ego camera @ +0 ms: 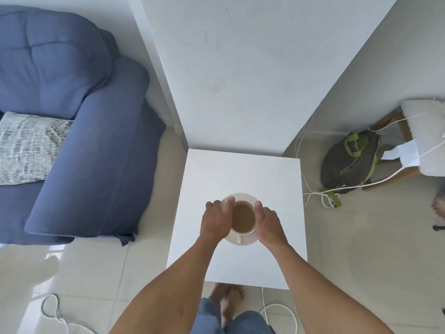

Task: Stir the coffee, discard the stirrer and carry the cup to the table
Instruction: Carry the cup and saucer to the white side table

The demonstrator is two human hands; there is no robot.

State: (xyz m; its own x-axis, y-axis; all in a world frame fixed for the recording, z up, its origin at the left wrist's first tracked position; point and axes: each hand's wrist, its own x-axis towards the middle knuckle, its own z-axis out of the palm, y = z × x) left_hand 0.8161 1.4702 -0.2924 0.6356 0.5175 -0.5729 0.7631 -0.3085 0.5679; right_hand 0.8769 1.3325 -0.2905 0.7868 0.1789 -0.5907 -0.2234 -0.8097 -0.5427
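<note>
Just the one head cam here, wide-angle, looking steeply down and a bit forward from standing height, so the counter [240, 169] sits dead centre with the wall edge running up behind it. Both forearms reach in from the bottom edge, pretty close to the lens. The fisheye pulls in the sofa [79, 145] far left and the bag [349, 160] far right.

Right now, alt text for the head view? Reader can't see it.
Seen from above, the left hand and right hand flank a cup of milky coffee on a saucer on a white table. A blue sofa stands left of the table, and a bag and white cables lie on the floor to its right.
</note>
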